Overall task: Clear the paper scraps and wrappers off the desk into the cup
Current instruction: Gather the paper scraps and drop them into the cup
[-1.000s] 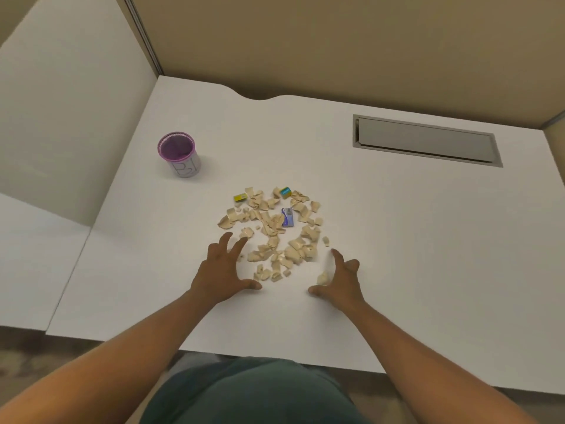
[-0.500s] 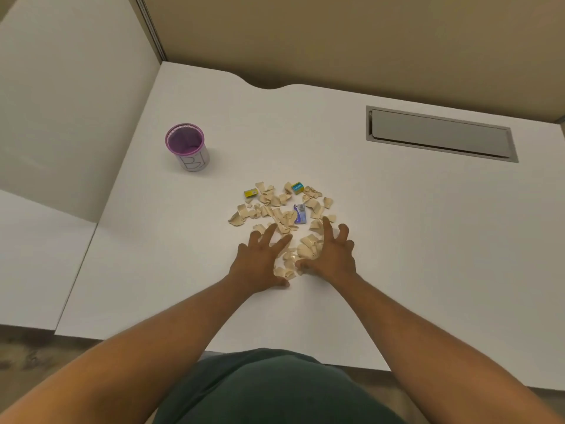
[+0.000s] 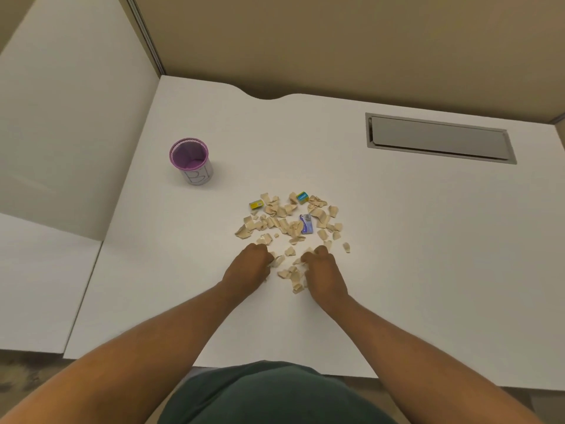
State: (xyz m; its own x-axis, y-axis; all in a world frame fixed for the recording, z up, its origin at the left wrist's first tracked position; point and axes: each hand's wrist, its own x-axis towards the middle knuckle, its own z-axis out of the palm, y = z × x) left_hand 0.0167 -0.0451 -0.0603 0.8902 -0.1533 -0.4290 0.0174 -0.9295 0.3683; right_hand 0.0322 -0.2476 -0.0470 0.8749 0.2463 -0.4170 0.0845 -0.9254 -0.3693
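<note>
The head view looks down on a white table [image 3: 397, 240] set in a corner of beige partition walls. The paper scraps [image 3: 289, 224] lie in a loose heap near the middle of the table, and everything else is placed here against that heap.

The cup [image 3: 191, 160], purple at its mesh rim and wrapped in white paper with a drawn mark, stands upright well to the left of the heap and a little farther from the person. Bare table lies between cup and heap. Its inside looks purple to the bottom.

Three wrappers sit among the scraps: a yellow wrapper [image 3: 256, 204] at the heap's far left edge, a teal wrapper [image 3: 302, 197] at its far edge, and a blue wrapper [image 3: 306, 223] within its right half. One stray scrap [image 3: 346, 247] lies just off the heap's near right side.

A grey recessed hatch [image 3: 440, 139] is set into the table far off to the right and beyond the heap.

At the heap's near edge, the left hand [image 3: 249, 267] and right hand [image 3: 324, 272] rest on the table, close together. Each grip is clenched, fingers curled under over scraps; pale pieces show at the knuckles and between the two hands. How much each holds is hidden.
</note>
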